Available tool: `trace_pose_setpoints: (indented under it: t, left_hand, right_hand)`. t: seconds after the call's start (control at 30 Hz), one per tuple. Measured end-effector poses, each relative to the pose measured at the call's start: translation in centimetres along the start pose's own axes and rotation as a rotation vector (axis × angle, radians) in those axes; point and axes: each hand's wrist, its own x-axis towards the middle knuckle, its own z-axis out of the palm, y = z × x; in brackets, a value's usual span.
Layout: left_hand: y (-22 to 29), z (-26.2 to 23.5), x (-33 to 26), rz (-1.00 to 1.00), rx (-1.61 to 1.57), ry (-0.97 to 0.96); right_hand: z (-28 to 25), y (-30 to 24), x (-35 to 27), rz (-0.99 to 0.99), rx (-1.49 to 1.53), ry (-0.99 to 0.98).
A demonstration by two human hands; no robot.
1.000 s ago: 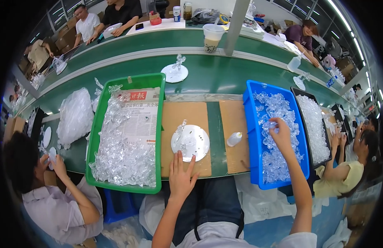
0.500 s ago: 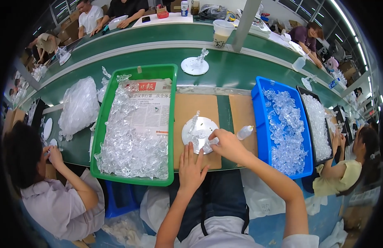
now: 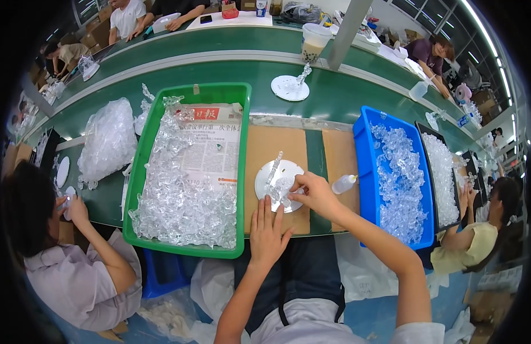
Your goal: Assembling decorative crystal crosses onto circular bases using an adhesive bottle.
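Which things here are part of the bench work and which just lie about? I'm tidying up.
In use: white disc, clear piece in right hand, left hand steadying, blue bin, small squeeze bottle.
Lying about: drink cup, second disc, plastic bag.

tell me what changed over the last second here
The right hand came out of the blue bin and moved left to the white disc, now pressing a clear piece onto it. The left hand stayed flat at the disc's near edge; the green tray is unchanged.

Your round disc [image 3: 278,179] sits on the cardboard mat [image 3: 275,149]; tray of clear pieces [image 3: 188,172] at nine o'clock, squeeze bottle [image 3: 343,183] at three.
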Motion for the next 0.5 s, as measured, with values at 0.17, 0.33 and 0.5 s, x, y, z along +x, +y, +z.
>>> trace_pose_setpoints:
  t: [0.17, 0.33, 0.5]
  left_hand:
    - [0.5, -0.4, 0.8, 0.004, 0.046, -0.001]
    - [1.2, -0.8, 1.3, -0.072, 0.016, -0.041]
    - [0.3, -0.9, 0.4, -0.077, -0.064, -0.025]
  right_hand:
    - [-1.0, 0.8, 0.8, -0.074, 0.053, -0.122]
    - [-1.6, 0.9, 0.8, -0.134, -0.135, -0.177]
    - [-8.0, -0.7, 8.2, -0.201, -0.354, 0.226]
